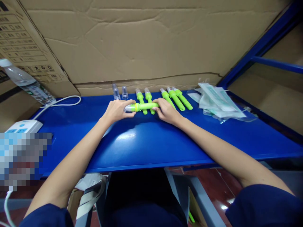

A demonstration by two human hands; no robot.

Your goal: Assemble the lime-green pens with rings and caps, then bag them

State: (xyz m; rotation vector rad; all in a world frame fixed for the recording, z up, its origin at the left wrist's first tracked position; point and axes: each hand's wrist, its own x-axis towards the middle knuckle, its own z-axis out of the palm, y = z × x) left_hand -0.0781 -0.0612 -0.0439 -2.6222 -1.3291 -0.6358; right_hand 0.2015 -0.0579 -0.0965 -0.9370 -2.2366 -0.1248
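A lime-green plastic tube with a clear cap (146, 106) lies sideways between my two hands, above the blue table. My left hand (117, 110) is closed round its clear cap end, where a yellow ring shows at the joint. At the plain green end, the fingers of my right hand (167, 111) are closed on the tube. Just behind it lie two similar capped green tubes (139, 94), partly hidden by the held one. Several loose clear caps (124, 92) stand behind my left hand. More capped green tubes (176, 98) lie beyond my right hand.
Flat plastic packets (219, 102) are heaped at the back right. A water bottle (30, 83) leans at the left, near a white power strip (25, 126) and its cable. Cardboard (142, 41) walls the back; a blue frame bar (258, 45) rises at the right.
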